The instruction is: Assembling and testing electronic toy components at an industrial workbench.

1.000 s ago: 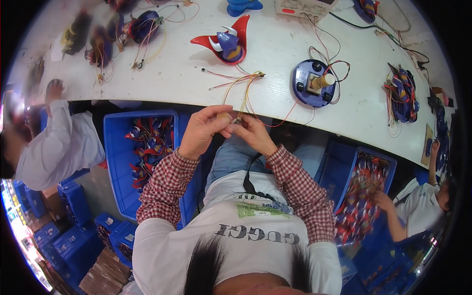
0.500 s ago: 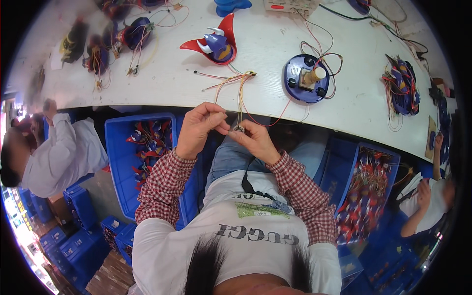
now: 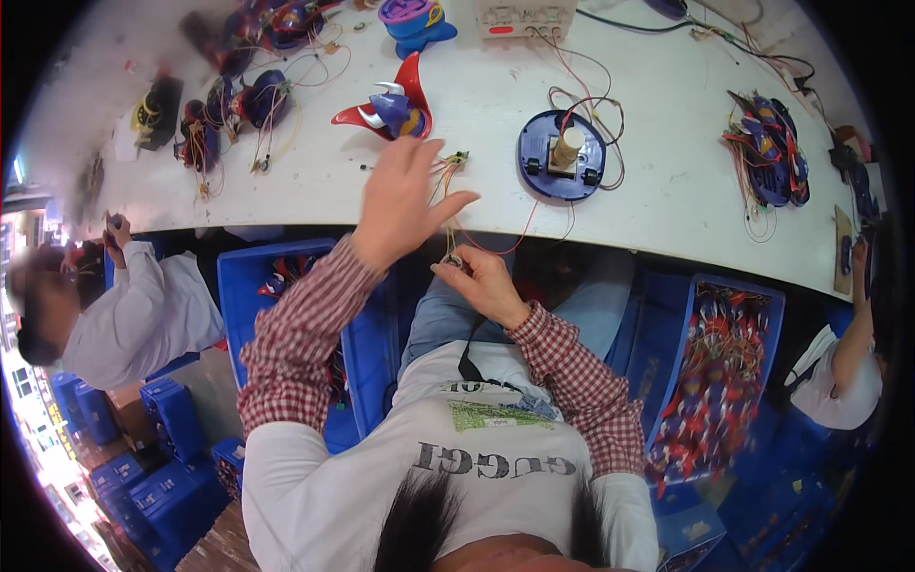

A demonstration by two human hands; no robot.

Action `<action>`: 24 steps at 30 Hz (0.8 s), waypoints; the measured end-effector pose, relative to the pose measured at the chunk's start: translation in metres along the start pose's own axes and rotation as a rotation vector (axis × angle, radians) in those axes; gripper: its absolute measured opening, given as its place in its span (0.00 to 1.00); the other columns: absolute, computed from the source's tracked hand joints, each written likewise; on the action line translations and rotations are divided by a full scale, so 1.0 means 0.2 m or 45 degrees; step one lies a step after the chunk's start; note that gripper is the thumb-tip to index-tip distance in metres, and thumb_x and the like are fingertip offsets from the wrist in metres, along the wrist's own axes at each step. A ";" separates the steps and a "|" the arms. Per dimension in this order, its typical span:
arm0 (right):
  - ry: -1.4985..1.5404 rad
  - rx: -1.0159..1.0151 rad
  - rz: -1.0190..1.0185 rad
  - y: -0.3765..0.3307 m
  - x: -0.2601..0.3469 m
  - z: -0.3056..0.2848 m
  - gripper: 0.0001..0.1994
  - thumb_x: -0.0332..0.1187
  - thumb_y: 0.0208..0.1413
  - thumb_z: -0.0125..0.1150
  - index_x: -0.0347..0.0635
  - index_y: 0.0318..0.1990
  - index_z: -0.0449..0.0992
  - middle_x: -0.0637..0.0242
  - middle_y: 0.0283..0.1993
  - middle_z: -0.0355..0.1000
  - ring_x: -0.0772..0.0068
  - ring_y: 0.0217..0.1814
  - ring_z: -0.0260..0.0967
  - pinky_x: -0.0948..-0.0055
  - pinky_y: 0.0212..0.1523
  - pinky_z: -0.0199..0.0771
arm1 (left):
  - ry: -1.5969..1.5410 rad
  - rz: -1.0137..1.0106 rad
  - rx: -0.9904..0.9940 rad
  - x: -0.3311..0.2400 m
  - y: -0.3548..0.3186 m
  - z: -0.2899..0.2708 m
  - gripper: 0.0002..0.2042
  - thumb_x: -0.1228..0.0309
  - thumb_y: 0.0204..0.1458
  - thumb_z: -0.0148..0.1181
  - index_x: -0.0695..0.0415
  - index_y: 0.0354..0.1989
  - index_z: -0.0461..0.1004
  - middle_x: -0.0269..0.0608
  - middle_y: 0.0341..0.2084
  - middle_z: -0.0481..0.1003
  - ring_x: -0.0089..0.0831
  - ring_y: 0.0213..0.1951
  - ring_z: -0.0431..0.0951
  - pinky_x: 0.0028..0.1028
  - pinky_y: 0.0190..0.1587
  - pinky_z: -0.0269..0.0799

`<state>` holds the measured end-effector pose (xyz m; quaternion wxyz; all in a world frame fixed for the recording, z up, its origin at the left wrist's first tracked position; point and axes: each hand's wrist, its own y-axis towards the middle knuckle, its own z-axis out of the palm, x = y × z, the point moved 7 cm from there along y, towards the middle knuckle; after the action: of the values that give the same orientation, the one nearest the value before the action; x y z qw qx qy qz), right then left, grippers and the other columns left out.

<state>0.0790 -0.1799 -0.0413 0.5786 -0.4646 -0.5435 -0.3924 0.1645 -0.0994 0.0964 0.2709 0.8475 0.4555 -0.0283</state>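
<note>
My left hand [image 3: 402, 202] reaches over the table with its fingers stretched out and thumb apart, holding nothing. Its fingertips are right by a purple toy figure [image 3: 393, 112] with silver horns and red wing-like parts. Thin coloured wires [image 3: 448, 170] run from beside the toy down over the table edge. At their lower end my right hand [image 3: 488, 284] pinches a small round part [image 3: 452, 259], partly hidden by the fingers, just below the edge. Beyond and to the right lies a round purple base [image 3: 536, 162] with a pale cylinder [image 3: 569, 145] standing on it.
A white box with cables [image 3: 524, 17] and a blue stand [image 3: 419, 38] are at the back. Wired toy parts lie at left [image 3: 262, 100] and right [image 3: 777, 157]. Blue bins [image 3: 233, 286] [image 3: 691, 315] of toy parts flank my legs; other people sit at both sides.
My left hand has let go near the right hand and moved up and forward to the toy figure, its fingers now stretched out. The right hand keeps pinching the small round part.
</note>
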 end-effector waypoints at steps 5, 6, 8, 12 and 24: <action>-0.005 -0.058 -0.050 0.00 0.03 -0.02 0.09 0.31 0.53 0.63 0.39 0.27 0.71 0.75 0.20 0.62 0.84 0.20 0.52 0.83 0.22 0.55 | 0.137 -0.096 0.303 0.14 0.08 0.29 0.14 0.64 0.48 0.63 0.61 0.36 0.70 0.44 0.33 0.69 0.37 0.31 0.71 0.29 0.34 0.69; 0.004 -0.065 -0.044 0.00 0.03 -0.02 0.09 0.31 0.53 0.63 0.39 0.27 0.70 0.75 0.19 0.62 0.83 0.20 0.52 0.83 0.22 0.55 | 0.123 -0.097 0.303 0.15 0.08 0.30 0.13 0.65 0.49 0.63 0.61 0.34 0.70 0.43 0.32 0.69 0.36 0.30 0.71 0.28 0.33 0.69; 0.025 -0.071 -0.030 0.00 0.03 -0.03 0.09 0.31 0.53 0.63 0.39 0.26 0.70 0.75 0.19 0.61 0.83 0.20 0.52 0.83 0.22 0.55 | 0.099 -0.106 0.304 0.17 0.08 0.32 0.10 0.67 0.50 0.61 0.60 0.31 0.70 0.41 0.29 0.69 0.35 0.28 0.71 0.28 0.31 0.69; 0.038 -0.054 -0.024 0.00 0.06 -0.02 0.10 0.31 0.53 0.63 0.39 0.25 0.69 0.75 0.19 0.61 0.83 0.20 0.52 0.83 0.22 0.55 | 0.102 0.078 0.189 0.13 0.09 0.32 0.07 0.70 0.51 0.59 0.60 0.30 0.70 0.40 0.27 0.68 0.33 0.27 0.70 0.26 0.31 0.68; -0.067 -0.005 0.004 0.00 -0.02 0.00 0.11 0.31 0.54 0.63 0.39 0.25 0.68 0.76 0.19 0.59 0.84 0.20 0.51 0.83 0.21 0.54 | -0.006 0.217 0.033 0.14 0.05 0.31 0.04 0.74 0.52 0.58 0.60 0.30 0.70 0.40 0.27 0.68 0.32 0.27 0.69 0.25 0.31 0.68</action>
<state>0.0784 -0.1803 -0.0448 0.5637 -0.4768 -0.5572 -0.3802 0.2000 -0.1130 0.0389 0.2624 0.8866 0.3808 -0.0130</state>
